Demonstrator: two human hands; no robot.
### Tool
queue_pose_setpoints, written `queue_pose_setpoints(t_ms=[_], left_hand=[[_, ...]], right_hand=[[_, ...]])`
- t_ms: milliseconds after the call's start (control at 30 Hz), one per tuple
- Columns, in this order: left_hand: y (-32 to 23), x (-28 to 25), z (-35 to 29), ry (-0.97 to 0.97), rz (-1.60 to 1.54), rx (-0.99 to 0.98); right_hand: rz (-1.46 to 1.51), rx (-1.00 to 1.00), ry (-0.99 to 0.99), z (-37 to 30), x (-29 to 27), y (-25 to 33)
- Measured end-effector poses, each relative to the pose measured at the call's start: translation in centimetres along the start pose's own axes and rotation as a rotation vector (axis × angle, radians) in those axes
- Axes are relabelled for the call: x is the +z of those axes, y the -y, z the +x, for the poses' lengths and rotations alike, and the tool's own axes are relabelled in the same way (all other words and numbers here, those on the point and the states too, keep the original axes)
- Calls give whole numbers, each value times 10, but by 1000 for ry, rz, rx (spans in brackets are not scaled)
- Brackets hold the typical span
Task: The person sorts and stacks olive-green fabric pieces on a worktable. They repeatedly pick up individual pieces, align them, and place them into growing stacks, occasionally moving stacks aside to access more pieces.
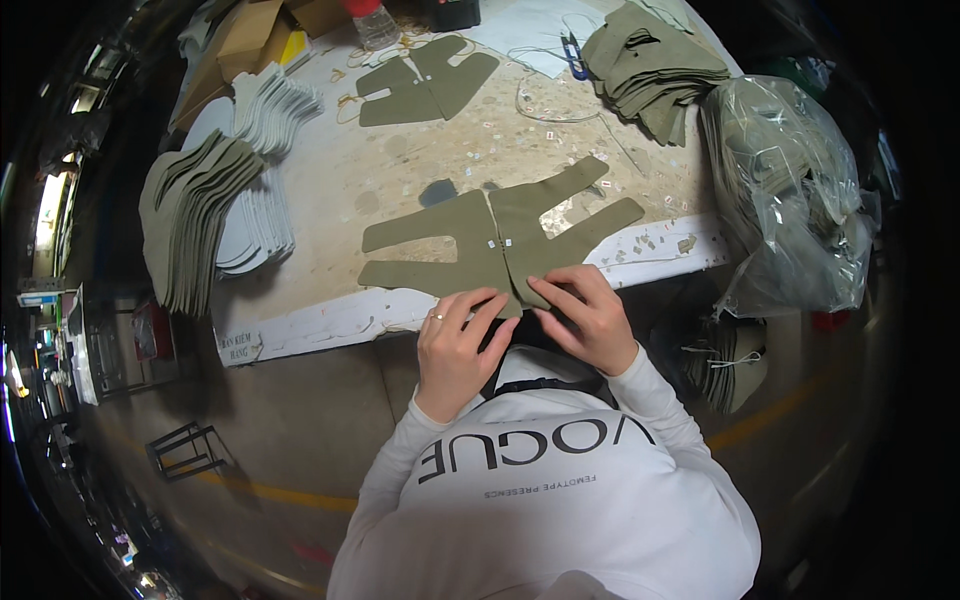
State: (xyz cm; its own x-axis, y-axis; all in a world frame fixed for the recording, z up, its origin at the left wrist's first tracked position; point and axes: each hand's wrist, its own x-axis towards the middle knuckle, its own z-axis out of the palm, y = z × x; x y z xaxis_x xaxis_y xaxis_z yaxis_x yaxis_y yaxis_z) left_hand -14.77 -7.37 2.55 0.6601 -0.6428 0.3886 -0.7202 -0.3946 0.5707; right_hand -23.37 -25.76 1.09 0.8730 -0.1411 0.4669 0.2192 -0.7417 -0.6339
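Observation:
Two flat olive cut pieces, each with two arms like a shoe upper, lie side by side at the table's near edge with their inner edges meeting. My left hand (460,345) is closed on the near end of the left olive piece (430,226), its fingers on top and thumb at the edge. On the other side of the seam, my right hand (590,318) pinches the near corner of the right olive piece (525,212), which lifts and bends slightly there. Small white tags (500,244) sit on both pieces beside the seam.
Another olive pair (425,90) lies farther back. Stacks of olive pieces (195,220) and white pieces (258,220) stand at left. At back right are an olive pile (650,70), blue-handled thread snips (574,57) and a clear plastic bag (790,190) of pieces.

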Motion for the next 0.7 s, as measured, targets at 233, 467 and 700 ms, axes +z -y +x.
queue_pose_setpoints(t_ms=[233, 467, 700], left_hand=[[10, -24, 19, 179, -82, 111], [58, -85, 97, 5, 133, 12], [176, -71, 217, 29, 218, -503]], right_hand=[[-208, -87, 137, 14, -10, -6], [-216, 53, 478, 46, -29, -6], [-294, -6, -12, 191, -20, -69]])
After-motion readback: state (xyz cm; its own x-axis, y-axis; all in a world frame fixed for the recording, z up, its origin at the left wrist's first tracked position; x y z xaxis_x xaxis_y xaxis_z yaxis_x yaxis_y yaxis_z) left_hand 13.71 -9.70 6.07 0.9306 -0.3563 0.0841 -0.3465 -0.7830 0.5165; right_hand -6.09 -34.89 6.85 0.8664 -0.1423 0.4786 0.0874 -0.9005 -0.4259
